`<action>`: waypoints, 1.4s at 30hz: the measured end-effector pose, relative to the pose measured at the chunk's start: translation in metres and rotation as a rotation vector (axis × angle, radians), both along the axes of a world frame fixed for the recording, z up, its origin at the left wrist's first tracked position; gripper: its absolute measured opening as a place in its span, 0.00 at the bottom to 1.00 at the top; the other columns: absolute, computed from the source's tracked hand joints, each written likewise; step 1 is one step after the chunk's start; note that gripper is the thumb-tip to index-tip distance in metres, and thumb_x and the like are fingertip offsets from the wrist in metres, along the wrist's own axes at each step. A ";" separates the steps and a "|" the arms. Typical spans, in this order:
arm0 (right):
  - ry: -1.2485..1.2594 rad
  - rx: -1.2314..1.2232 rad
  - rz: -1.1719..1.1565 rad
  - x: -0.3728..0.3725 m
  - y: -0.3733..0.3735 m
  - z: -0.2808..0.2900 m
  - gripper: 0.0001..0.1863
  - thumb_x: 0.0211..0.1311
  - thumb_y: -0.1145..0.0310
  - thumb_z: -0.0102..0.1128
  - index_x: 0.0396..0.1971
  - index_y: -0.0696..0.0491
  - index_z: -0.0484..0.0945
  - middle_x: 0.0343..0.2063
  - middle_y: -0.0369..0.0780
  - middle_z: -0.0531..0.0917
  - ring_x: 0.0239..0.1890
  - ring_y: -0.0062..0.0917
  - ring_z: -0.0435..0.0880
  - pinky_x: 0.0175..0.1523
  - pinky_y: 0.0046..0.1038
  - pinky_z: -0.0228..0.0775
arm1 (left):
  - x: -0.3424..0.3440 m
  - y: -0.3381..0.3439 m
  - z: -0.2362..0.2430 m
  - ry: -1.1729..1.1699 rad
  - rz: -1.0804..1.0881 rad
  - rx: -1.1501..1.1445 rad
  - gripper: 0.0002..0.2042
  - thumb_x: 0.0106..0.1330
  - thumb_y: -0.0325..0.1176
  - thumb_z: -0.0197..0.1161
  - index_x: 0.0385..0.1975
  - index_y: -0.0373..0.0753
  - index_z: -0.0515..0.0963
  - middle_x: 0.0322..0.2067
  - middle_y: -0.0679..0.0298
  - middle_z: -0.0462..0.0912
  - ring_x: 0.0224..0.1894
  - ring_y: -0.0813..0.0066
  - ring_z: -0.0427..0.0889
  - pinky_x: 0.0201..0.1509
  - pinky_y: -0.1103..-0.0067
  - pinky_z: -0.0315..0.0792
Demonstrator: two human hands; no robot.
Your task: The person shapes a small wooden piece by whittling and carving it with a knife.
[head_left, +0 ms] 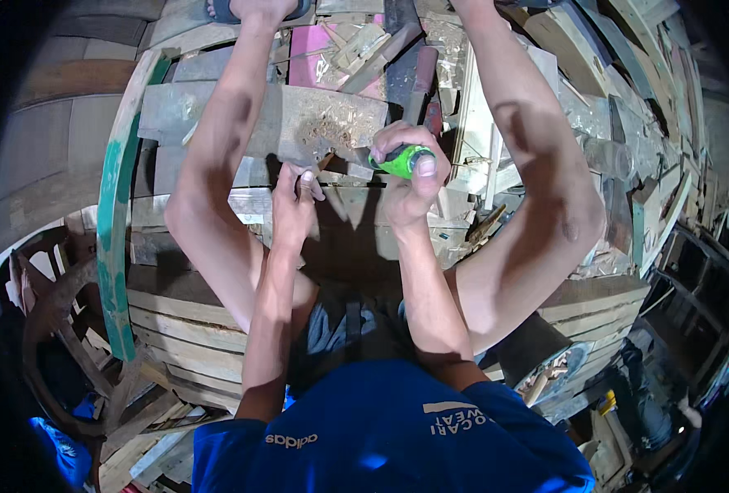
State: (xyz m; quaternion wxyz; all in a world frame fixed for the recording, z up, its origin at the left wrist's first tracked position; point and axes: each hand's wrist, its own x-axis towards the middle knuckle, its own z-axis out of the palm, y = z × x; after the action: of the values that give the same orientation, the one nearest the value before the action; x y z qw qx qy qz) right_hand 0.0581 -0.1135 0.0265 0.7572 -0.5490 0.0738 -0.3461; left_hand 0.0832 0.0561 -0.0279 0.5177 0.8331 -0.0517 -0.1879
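Small piece in the left fingers, green-handled tool in the right fist

At the far left we see a green-painted plank [114,214] standing clear of the hands. Next, our left hand [293,201] is closed in a pinch, seemingly on a small brown piece [327,161], which juts from the fingertips just before the worn board [299,115]. Crumbs and chips [332,131] lie on that board, so we judge some cutting or boring is done; no finished piece can be picked out, and we take the work to be partway, with the small piece yet to be completed. Further right, our right hand [418,177] wraps firmly around a green-and-black handle [404,162], thumb on its end.

The fist hides the tool's working end, so we cannot tell its kind or whether it touches anything. The left fingers cover most of the brown piece, and shadow darkens the space between our forearms.
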 end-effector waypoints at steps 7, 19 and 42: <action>0.033 0.086 -0.024 -0.001 -0.007 0.000 0.34 0.59 0.37 0.45 0.24 0.60 0.68 0.19 0.42 0.71 0.23 0.25 0.69 0.31 0.26 0.61 | -0.004 0.002 -0.004 -0.054 -0.088 -0.012 0.02 0.71 0.25 0.48 0.34 0.37 0.65 0.24 0.64 0.76 0.24 0.80 0.76 0.31 0.81 0.70; -0.010 0.229 -0.037 -0.009 -0.006 0.003 0.35 0.56 0.36 0.44 0.17 0.59 0.66 0.13 0.40 0.68 0.16 0.25 0.65 0.22 0.27 0.55 | -0.004 -0.005 0.001 0.219 0.104 -0.244 0.03 0.71 0.25 0.49 0.34 0.37 0.65 0.26 0.62 0.75 0.27 0.77 0.78 0.34 0.80 0.71; -0.134 0.171 0.082 -0.010 0.017 0.049 0.43 0.55 0.29 0.42 0.12 0.62 0.67 0.10 0.40 0.69 0.13 0.27 0.68 0.21 0.26 0.57 | -0.003 -0.003 -0.004 -0.092 0.119 -0.004 0.04 0.63 0.16 0.49 0.29 0.32 0.67 0.25 0.59 0.73 0.30 0.73 0.67 0.39 0.79 0.66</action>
State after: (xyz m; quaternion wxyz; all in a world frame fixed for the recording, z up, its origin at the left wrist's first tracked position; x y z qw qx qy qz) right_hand 0.0478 -0.0969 0.0750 0.8181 -0.4606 0.0298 -0.3431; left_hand 0.0806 0.0533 -0.0321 0.5267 0.8414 -0.0264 -0.1182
